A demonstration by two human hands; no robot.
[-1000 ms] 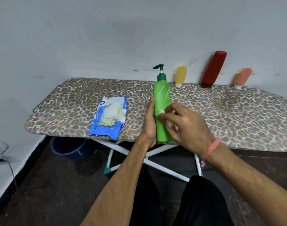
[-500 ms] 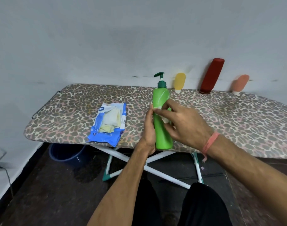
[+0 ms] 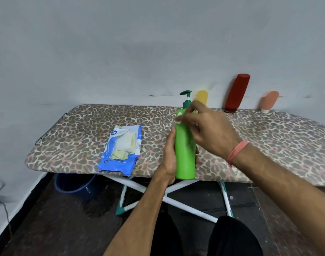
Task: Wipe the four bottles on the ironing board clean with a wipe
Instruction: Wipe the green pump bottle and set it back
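My left hand grips a green pump bottle upright over the near edge of the leopard-print ironing board. My right hand presses a small white wipe against the bottle's shoulder, just below the dark green pump. Most of the wipe is hidden under my fingers. A yellow bottle, a dark red bottle and a peach bottle lean upside down on their caps against the wall at the back of the board.
An open blue pack of wipes lies on the board left of the green bottle. A dark blue bucket sits on the floor under the board beside its white crossed legs. My legs in black are below.
My right hand has slid the wipe up the green bottle from its middle to its shoulder. My left hand keeps hold of the bottle, and the view has tilted upward.
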